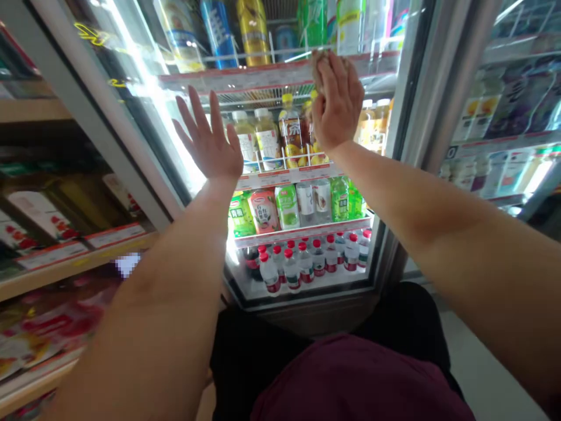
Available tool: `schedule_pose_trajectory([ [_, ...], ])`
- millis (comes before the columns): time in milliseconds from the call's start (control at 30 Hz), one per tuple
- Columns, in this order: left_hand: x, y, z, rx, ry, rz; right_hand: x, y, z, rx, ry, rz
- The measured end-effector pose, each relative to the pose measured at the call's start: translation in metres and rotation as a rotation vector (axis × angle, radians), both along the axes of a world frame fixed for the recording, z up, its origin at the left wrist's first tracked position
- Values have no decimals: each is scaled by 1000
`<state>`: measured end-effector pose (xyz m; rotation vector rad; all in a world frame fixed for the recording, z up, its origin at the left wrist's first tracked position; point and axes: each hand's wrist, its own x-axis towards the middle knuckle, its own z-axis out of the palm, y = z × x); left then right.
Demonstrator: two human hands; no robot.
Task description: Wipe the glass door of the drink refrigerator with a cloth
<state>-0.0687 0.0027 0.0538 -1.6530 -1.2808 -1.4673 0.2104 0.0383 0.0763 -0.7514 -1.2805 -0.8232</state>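
Note:
My left hand (pixel 210 140) is raised with its fingers spread, flat toward the glass door (pixel 193 117) of a lit drinks fridge. Nothing is in it. Higher and to the right, my right hand (pixel 339 102) is closed around a crumpled light-brown cloth (pixel 319 65), which seems pressed to the same glass. Behind the glass, bottled tea with a yellow cap (pixel 291 137) and pale drinks with white caps (pixel 267 137) stand on a shelf between my hands.
Lower shelves hold green and pink drink bottles (pixel 264 210) and several red-capped water bottles (pixel 304 263). Cans (pixel 254 32) line the top. A metal door frame (pixel 456 76) rises at right. Wooden shelving (pixel 74 257) with packaged goods stands close at left.

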Motion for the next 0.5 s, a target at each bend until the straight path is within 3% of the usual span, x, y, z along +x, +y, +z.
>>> schedule_pose_trajectory([
  [67,3,-3,0,-3,-35,-70,-8,-3,5,11,-73,18],
  [167,7,-7,0,10,-45,-37,-18,-18,12,-118,-569,102],
  [233,8,-9,-1,16,-41,8,-23,-30,18,-209,-771,135],
  [267,9,-9,-1,13,-39,18,-26,-34,19,-226,-750,121],
  [400,9,-9,-2,14,-47,19,-37,-39,15,-168,-331,11],
  [500,7,-7,0,6,-29,29,-40,-37,3,-151,-450,-5],
])
